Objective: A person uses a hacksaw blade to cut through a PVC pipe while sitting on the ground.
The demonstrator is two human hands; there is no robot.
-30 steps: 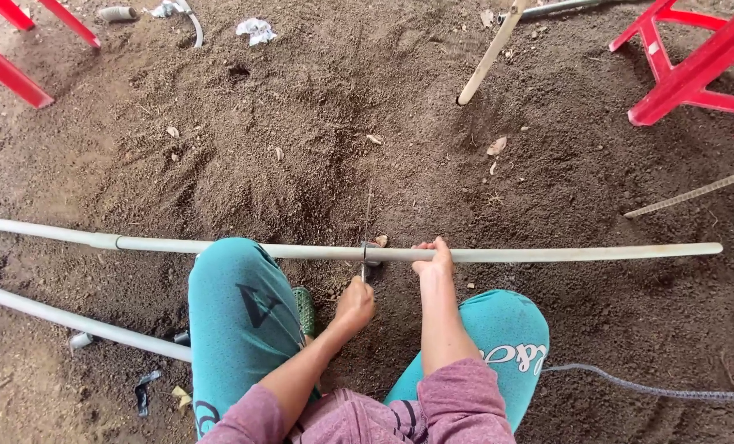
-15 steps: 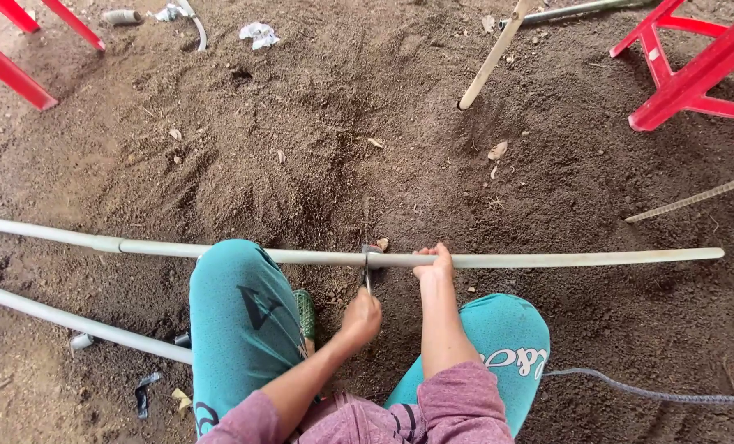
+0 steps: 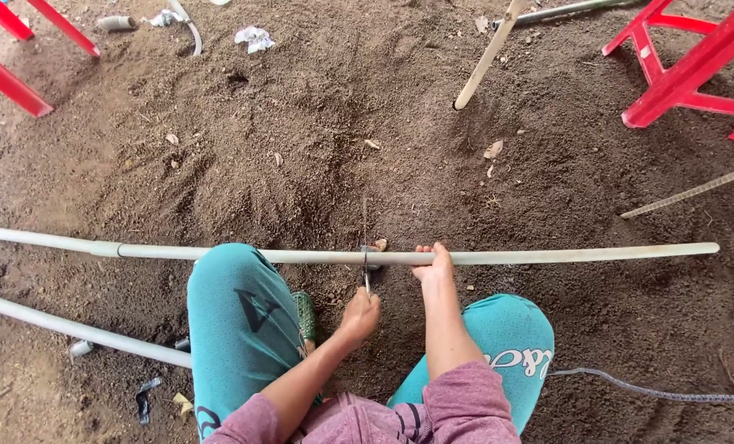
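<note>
Evidently long, light, stiff pipe point(image 3: 548, 255): right hand point(image 3: 434, 267) clamped on it beside the cut; left hand point(image 3: 359, 312) closed around thin saw blade point(image 3: 365, 247). Likely whippy endwards.

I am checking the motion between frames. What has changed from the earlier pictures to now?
The left hand, gripping the thin saw blade, has pulled back a little toward the body, drawing the blade across the long pipe. The right hand stays pressed on the pipe. Pipe, knees and red stools have not moved.
</note>
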